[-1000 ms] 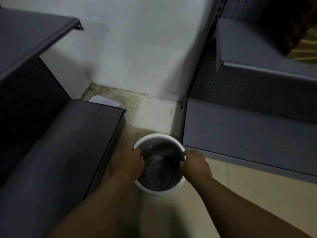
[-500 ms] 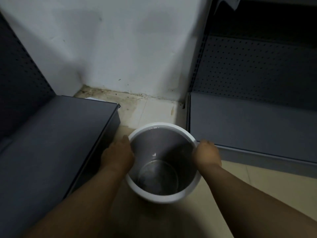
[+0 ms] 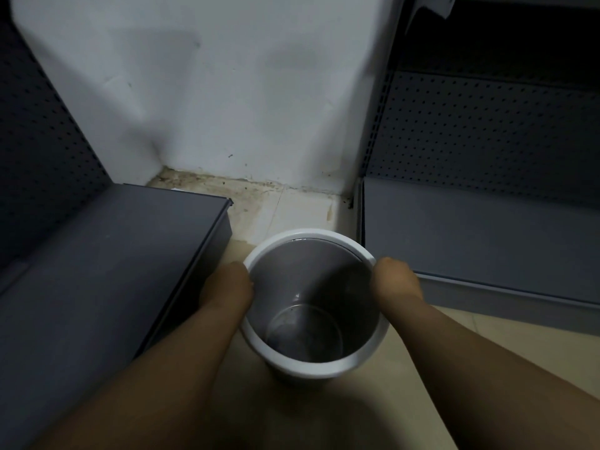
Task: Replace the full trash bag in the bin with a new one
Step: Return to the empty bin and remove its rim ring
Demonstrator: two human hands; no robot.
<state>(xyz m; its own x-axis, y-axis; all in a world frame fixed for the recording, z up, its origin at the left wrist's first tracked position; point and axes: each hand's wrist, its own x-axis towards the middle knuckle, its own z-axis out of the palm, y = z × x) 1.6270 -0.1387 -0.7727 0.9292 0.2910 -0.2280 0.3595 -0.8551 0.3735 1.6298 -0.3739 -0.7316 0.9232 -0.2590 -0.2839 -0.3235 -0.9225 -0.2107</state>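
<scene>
Two grey metal shelf units filling the sides, seen from above: left shelf unit (image 3: 97,271) with a flat base deck and a perforated back panel, right shelf unit (image 3: 487,228) built the same, its deck a lighter grey. Between them, at the back, a white wall (image 3: 227,92), scuffed, grimy along the bottom edge. Below the wall, a beige floor (image 3: 292,209), stained near the corner. On that floor, upright between the two units and just beside the right one, a round bin (image 3: 311,373) with a white rim and a glossy grey inside, its bottom in plain view. Bare forearms reaching in from the lower corners. Left hand (image 3: 227,287) against the outside of the rim's left edge; right hand (image 3: 396,284) against its right edge. Fingers of both out of sight beyond the knuckles, so impossible to tell how tightly closed, or whether pinching anything at the rim.
</scene>
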